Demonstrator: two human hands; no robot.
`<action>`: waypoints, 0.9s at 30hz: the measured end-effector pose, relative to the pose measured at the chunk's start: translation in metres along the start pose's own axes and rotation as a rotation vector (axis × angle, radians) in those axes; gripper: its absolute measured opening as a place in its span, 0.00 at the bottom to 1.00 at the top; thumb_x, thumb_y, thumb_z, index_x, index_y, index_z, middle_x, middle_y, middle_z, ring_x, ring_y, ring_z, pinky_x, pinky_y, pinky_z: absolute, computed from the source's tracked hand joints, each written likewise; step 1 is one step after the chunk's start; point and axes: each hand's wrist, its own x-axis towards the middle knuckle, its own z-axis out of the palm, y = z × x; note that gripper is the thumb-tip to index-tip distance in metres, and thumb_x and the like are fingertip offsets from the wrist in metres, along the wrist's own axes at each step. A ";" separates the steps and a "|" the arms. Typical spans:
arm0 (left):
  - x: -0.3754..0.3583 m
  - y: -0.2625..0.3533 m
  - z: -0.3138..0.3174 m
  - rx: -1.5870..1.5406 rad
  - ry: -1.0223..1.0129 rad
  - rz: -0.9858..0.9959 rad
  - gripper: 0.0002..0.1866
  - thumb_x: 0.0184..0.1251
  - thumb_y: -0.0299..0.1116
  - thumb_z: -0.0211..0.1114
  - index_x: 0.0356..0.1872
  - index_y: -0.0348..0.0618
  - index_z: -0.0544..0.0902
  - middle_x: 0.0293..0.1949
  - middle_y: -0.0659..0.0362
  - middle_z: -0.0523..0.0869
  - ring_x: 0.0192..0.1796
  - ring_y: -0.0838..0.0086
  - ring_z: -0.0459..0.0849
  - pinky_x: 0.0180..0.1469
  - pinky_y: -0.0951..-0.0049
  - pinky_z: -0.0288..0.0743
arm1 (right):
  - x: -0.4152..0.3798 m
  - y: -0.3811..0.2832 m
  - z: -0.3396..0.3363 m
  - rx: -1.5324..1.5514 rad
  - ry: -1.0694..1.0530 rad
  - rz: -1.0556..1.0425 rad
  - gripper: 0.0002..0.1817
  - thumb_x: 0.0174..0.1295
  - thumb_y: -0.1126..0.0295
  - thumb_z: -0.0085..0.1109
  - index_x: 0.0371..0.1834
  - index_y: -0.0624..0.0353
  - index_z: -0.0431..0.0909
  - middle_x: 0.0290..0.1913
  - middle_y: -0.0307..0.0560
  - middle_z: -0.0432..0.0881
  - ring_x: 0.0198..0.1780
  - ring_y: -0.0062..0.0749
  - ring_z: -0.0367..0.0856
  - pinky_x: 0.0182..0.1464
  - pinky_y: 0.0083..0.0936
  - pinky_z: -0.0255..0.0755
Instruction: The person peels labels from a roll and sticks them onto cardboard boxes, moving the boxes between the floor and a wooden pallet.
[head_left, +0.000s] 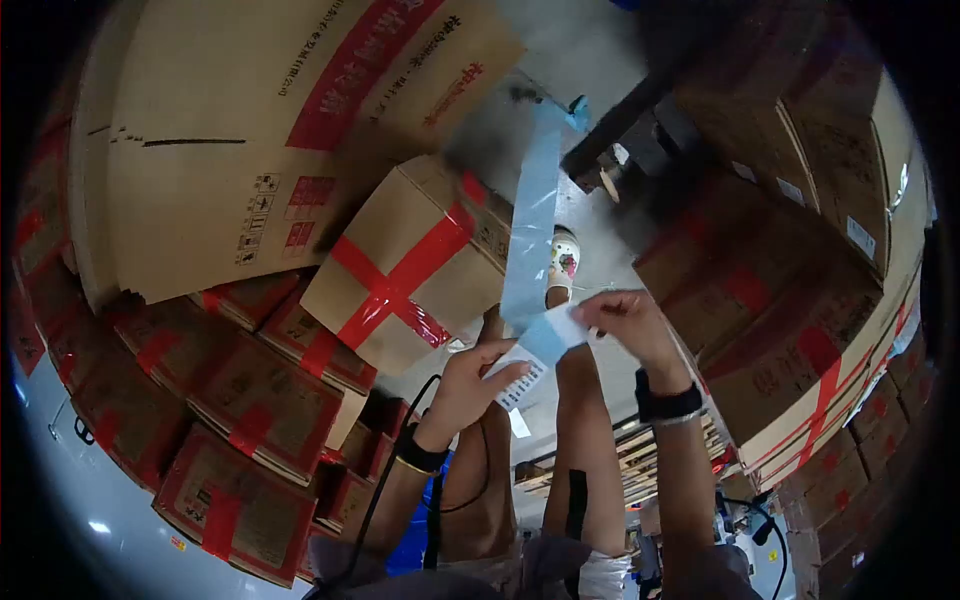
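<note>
My left hand (470,392) pinches a white printed label (520,376) with rows of dark marks, its thumb on the printed face. To its right, my right hand (630,325) grips the corner of a white piece (567,325) between thumb and fingers. A pale blue translucent strip (533,215) runs from between my hands up to the floor area above; part of it lies between the two white pieces. Just left of the strip sits a cardboard box (400,265) with crossed red tape.
A large printed carton (210,130) stands at the upper left. Stacked red-taped boxes (260,400) fill the lower left, and more cartons (790,310) are piled at the right. A dark bar (640,110) lies above. Wooden pallets (640,460) are behind my legs. A white shoe (564,255) is near the strip.
</note>
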 end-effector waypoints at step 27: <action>-0.021 -0.220 -0.197 -0.060 0.991 -0.211 0.16 0.67 0.34 0.57 0.52 0.38 0.73 0.40 0.59 0.79 0.42 0.75 0.76 0.48 0.74 0.71 | 0.352 0.040 0.155 -0.092 -0.181 -0.360 0.39 0.67 0.40 0.36 0.70 0.63 0.57 0.71 0.54 0.57 0.73 0.40 0.51 0.72 0.27 0.43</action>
